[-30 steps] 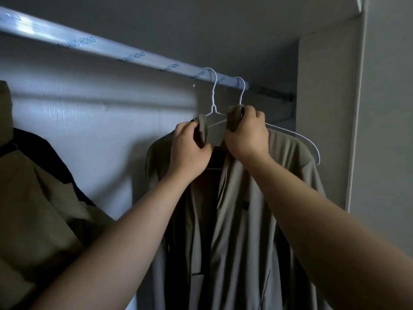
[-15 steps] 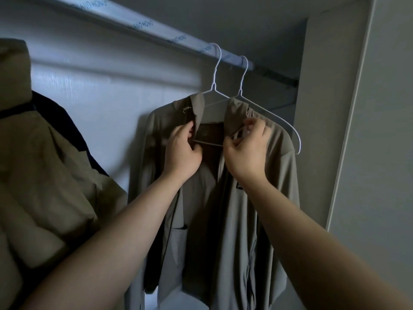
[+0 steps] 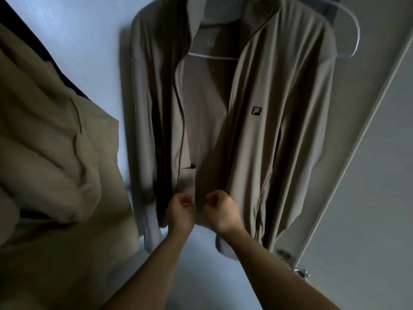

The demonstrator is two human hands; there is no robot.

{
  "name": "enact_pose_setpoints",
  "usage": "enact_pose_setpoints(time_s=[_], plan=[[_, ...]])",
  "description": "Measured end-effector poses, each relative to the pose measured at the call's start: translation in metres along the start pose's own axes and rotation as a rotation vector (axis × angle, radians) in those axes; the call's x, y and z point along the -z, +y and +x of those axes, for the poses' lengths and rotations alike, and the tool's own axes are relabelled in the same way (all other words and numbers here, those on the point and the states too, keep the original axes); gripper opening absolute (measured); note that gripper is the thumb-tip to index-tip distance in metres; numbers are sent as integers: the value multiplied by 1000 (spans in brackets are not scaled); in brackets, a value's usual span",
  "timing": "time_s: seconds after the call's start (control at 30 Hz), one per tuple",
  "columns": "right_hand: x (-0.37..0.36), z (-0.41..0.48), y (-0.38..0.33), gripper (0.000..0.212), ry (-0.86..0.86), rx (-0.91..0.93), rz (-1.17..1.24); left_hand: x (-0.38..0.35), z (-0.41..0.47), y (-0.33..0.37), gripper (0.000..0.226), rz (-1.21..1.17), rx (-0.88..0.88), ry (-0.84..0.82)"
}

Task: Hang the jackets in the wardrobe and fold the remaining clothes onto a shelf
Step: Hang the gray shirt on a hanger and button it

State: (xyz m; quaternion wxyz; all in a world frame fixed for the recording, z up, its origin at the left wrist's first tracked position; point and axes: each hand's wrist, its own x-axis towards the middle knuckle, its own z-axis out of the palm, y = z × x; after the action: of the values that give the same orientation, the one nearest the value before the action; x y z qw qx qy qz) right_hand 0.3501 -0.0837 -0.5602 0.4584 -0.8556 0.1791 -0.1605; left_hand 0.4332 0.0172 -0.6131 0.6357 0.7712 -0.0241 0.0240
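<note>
A grey-beige zip jacket [image 3: 257,142] with a small dark chest logo hangs open on a white wire hanger [image 3: 214,56] in the wardrobe. Its top and the rail are out of frame. Both my hands are low at the jacket's open front, near the hem. My left hand [image 3: 180,211] has curled fingers that pinch the left front edge by the zipper. My right hand [image 3: 220,211] is curled at the right front edge and seems to hold it; motion blur hides the exact grip.
A bulky tan coat [image 3: 55,142] hangs at the left, close to the jacket, with a dark garment [image 3: 69,83] behind it. The pale back wall [image 3: 89,41] shows between them. The wardrobe's side panel [image 3: 357,153] and a metal hinge [image 3: 299,272] are at the right.
Both hands left the collar and slid down the jacket's front edges to the hem. My view dropped, so the rail and hanger hooks went out of frame.
</note>
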Motion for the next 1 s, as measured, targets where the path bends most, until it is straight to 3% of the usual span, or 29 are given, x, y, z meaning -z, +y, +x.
enact_pose_setpoints(time_s=[0.1, 0.17, 0.23, 0.3, 0.43, 0.53, 0.6, 0.67, 0.73, 1.0], plan=[[-32, -16, 44, 20, -149, -297, 79, -4, -13, -48, 13, -240, 395, 51], [-48, -23, 66, 14, -219, -484, 197, 3, -20, -71, 19, -510, 739, 115], [-59, -30, 83, 11, -259, -661, 326, 13, -26, -90, 26, -673, 926, 123], [-70, -34, 101, 17, -281, -831, 485, 20, -28, -107, 29, -597, 973, 93], [-87, -36, 140, 56, -282, -1130, 905, 23, -19, -133, 46, -540, 1017, -24], [-100, -31, 161, 75, -162, -1135, 1100, 22, -4, -152, 52, -570, 1014, -93], [-107, -29, 173, 65, -9, -1052, 1247, 17, 5, -162, 53, -597, 1003, -184], [-111, -28, 183, 33, 111, -952, 1385, 10, 12, -168, 38, -702, 980, -259], [-107, -31, 195, 15, 167, -900, 1457, 2, 12, -172, 27, -829, 955, -281], [-72, -45, 225, 26, 116, -893, 1461, -30, -40, -172, 23, -1024, 907, -254]])
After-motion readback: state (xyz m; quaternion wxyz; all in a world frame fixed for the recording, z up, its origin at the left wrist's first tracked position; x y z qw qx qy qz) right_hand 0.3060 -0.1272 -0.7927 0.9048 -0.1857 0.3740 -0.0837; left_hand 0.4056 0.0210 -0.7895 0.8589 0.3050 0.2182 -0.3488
